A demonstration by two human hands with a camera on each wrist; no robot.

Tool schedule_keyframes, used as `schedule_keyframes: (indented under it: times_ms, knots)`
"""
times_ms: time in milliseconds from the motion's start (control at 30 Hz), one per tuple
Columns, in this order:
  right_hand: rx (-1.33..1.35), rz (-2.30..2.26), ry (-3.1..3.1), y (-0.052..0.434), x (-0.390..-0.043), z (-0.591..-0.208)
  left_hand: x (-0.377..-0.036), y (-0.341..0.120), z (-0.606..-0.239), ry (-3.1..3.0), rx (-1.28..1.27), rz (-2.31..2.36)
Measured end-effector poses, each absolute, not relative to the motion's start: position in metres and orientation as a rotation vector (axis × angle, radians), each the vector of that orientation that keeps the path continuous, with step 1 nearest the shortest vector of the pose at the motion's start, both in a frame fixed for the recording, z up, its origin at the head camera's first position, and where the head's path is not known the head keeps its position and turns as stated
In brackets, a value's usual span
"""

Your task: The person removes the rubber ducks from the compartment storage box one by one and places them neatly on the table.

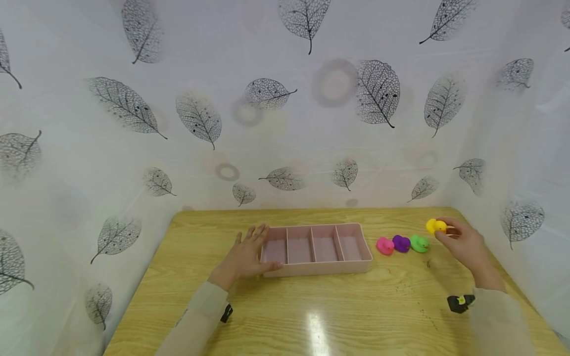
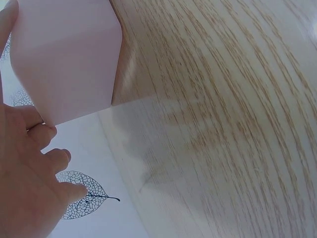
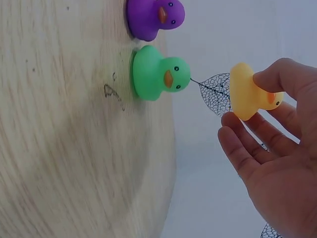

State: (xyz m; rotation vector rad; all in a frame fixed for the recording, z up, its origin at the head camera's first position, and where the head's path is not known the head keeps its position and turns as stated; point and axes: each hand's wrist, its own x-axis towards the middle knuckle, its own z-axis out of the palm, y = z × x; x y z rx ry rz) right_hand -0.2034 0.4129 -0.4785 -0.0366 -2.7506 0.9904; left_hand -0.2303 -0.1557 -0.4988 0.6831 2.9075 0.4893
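A pink divided tray [image 1: 316, 268] with several compartments lies on the table. My left hand [image 1: 246, 254] holds its left end, the thumb along the front side and a fingertip at the far corner; the other fingers are spread off it. In the left wrist view, the tray's pale end wall [image 2: 74, 74] shows beside that hand [image 2: 29, 173]. My right hand [image 1: 465, 244] pinches a yellow rubber duck [image 1: 435, 226] between thumb and fingers, above the table. In the right wrist view, the duck [image 3: 242, 94] is tilted and held off the surface.
To the right of the tray, a pink duck [image 1: 385, 245], a purple duck [image 1: 401, 243] and a green duck [image 1: 419, 244] stand in a row on the wooden table [image 1: 356, 311]. A white leaf-patterned curtain [image 1: 303, 138] encloses the back and sides.
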Motion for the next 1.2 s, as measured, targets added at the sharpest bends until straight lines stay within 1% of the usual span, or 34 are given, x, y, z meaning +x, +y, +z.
schedule_keyframes:
  times_ms: [433,567,700,800,1200]
  knots:
    - [-0.054,0.962,-2.805,0.431,-0.202,-0.493,-0.23,-0.155,-0.497,2.902,0.675,0.478]
    - [-0.103,0.97,-2.831,0.436,-0.203,-0.5,-0.23,-0.155,-0.498,2.904,0.676,0.473]
    - [-0.077,0.937,-2.823,0.44,-0.205,-0.508,-0.229,-0.155,-0.498,2.902,0.665,0.488]
    - [-0.049,0.91,-2.827,0.441,-0.206,-0.511,-0.228,-0.155,-0.497,2.898,0.66,0.495]
    - [-0.144,0.881,-2.908,0.44,-0.208,-0.517,-0.227,-0.155,-0.494,2.889,0.65,0.503]
